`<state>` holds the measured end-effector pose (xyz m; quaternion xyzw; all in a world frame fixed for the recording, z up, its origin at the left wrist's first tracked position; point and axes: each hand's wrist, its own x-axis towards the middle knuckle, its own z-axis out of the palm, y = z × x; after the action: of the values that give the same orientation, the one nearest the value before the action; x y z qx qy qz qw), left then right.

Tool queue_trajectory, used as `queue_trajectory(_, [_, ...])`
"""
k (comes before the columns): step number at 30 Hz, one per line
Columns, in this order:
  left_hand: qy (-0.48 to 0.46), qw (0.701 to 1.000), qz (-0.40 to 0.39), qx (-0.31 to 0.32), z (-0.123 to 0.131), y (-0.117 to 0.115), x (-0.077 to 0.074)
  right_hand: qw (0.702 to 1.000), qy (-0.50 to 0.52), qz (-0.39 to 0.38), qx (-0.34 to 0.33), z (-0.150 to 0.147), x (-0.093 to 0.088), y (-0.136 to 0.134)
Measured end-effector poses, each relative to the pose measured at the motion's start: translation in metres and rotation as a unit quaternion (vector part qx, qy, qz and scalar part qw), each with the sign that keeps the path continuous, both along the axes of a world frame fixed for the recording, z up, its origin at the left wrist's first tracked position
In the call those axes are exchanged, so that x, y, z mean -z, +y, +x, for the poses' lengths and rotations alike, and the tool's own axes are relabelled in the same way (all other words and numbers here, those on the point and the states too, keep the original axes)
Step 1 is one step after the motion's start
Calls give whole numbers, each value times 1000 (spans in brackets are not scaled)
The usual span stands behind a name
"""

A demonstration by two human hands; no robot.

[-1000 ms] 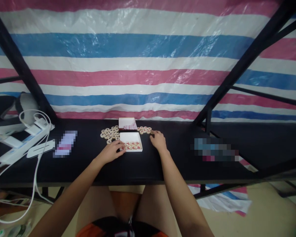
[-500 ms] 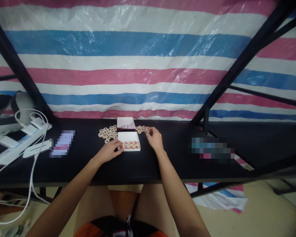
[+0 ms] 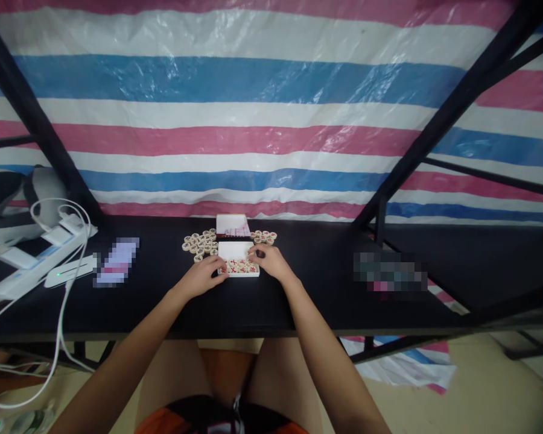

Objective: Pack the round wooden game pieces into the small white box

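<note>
A white box point(image 3: 233, 249) lies on the black table, with several red-marked Chinese chess pieces point(image 3: 241, 265) in rows along its near half. My left hand point(image 3: 203, 275) is closed around the box's left near corner, thumb at the front side. Over the box's right side, my right hand point(image 3: 271, 261) pinches a round Chinese chess piece point(image 3: 250, 252), mostly covered by the fingers. Behind the box to the left is a cluster of dark-marked pieces point(image 3: 200, 243). A smaller group of red-marked pieces point(image 3: 265, 236) lies behind it to the right.
A box lid point(image 3: 231, 223) with a printed sheet stands behind the box. To the left are a blurred-out flat item point(image 3: 117, 262), a white device point(image 3: 72, 272), a power strip and cables point(image 3: 61, 301). Another blurred item point(image 3: 389, 273) lies right. Black frame bars point(image 3: 400, 160) flank the table point(image 3: 326, 283).
My right hand has moved left and nearer, from the red-marked group to above the box, carrying a piece. My left hand stays at the box's corner.
</note>
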<state>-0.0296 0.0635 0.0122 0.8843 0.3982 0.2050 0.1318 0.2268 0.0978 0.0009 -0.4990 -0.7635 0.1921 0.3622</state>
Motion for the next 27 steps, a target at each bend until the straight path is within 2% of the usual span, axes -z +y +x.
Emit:
queue_trajectory(9, [-7, 1000, 1, -2, 0, 1, 2, 999, -18, 29, -33, -2, 0, 0])
queue_trajectory(18, [-20, 1000, 0, -7, 1, -1, -1, 999, -31, 21, -14, -5, -2, -2])
queue_trajectory(27, [-15, 1000, -6, -11, 1, 0, 0, 991, -75, 103, -40, -10, 3, 0])
